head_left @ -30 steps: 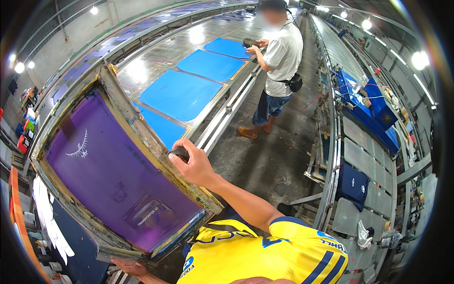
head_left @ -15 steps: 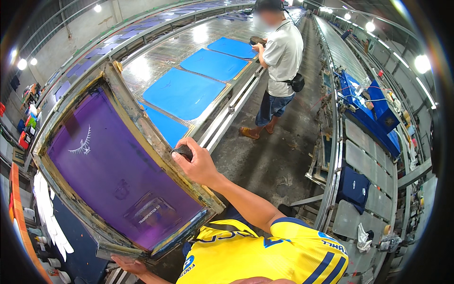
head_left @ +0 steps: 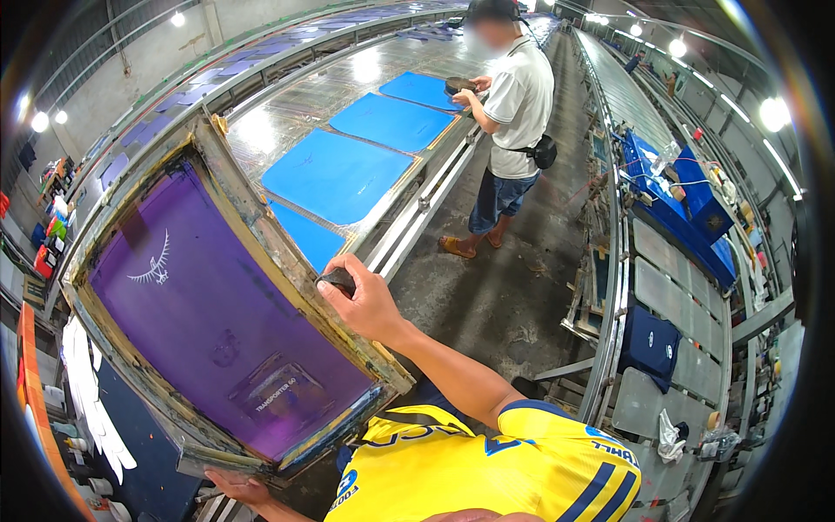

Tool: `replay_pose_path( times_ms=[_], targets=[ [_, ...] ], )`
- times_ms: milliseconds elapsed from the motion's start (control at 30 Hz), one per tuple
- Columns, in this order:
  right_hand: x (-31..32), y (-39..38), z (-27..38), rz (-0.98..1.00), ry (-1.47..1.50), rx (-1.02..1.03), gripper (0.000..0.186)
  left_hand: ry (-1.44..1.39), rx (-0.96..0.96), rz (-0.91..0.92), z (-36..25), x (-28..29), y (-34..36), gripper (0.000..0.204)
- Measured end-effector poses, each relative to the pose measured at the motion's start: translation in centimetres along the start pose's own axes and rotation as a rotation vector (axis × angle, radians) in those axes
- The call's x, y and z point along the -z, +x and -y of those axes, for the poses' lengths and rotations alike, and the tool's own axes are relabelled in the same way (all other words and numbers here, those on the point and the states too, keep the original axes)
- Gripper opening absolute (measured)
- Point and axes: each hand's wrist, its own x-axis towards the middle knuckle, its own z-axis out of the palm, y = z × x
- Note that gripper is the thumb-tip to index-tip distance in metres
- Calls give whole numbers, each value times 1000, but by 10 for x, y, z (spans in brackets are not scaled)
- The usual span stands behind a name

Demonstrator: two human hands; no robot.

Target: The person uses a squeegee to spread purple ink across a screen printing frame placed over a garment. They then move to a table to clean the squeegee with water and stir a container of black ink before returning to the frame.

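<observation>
A silk-screen frame (head_left: 228, 204) with grimy, ink-stained rails lies slanted before me. Its purple mesh (head_left: 217, 304) bears a pale winged emblem near the top and a small patch of lettering lower down. My right hand (head_left: 370, 304) is at the frame's right rail, fingers and thumb closed round a small dark block (head_left: 337, 280) whose kind I cannot make out. My left hand (head_left: 239, 489) is at the underside of the frame's near end, holding it there; its fingertips are partly hidden.
Several blue fabric panels (head_left: 337, 174) lie on a long printing table (head_left: 348, 74) ahead. Beside it, on the aisle floor (head_left: 531, 322), stands a person (head_left: 522, 104) holding a dark block (head_left: 459, 85). A second rack (head_left: 670, 291) with dark blue cloth (head_left: 651, 346) runs along the right. White sheets (head_left: 91, 400) hang at left.
The other person has drawn their hands and dark block slightly left and toward themselves. My hands and the silk-screen frame stay practically where they were.
</observation>
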Motion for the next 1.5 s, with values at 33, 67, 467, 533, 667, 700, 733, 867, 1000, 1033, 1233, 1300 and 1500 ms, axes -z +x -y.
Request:
replay_pose_path(
  times_ms=[33,67,467,533,667,700,733,867,1000,1033,1233,1300,1500],
  targets=[
    [-1,0,-4,-12,-3,20,27,-27,45,-10,1,0,-2,68],
    [-2,0,-6,-23,-7,39,28,-25,39,-8,3,0,-3,67],
    [-1,0,-1,-5,-15,-6,27,18,-84,41,9,0,4,66],
    [3,-1,-1,5,-22,-46,26,37,-119,72,14,-2,7,68],
    [4,-2,-5,-1,7,-49,25,-141,-94,29,26,-9,3,83],
    [4,-1,-10,-28,-19,-26,24,-175,-57,19,30,-11,3,93],
    [5,-2,-12,-36,-5,-9,25,-143,-85,40,44,-9,1,97],
    [3,2,-6,18,28,-37,25,125,-238,47,67,5,2,81],
    [4,1,-9,21,31,-13,27,551,-463,62,41,11,16,60],
    [5,2,-6,25,19,-15,27,591,-398,77,16,6,14,71],
    [5,0,-9,15,43,-47,27,205,-187,86,59,14,13,98],
    [12,-2,-13,-48,44,-32,26,-17,13,13,66,2,7,90],
    [45,-6,-13,-87,-5,-107,22,-107,-142,37,81,-14,10,65]
  ],
)
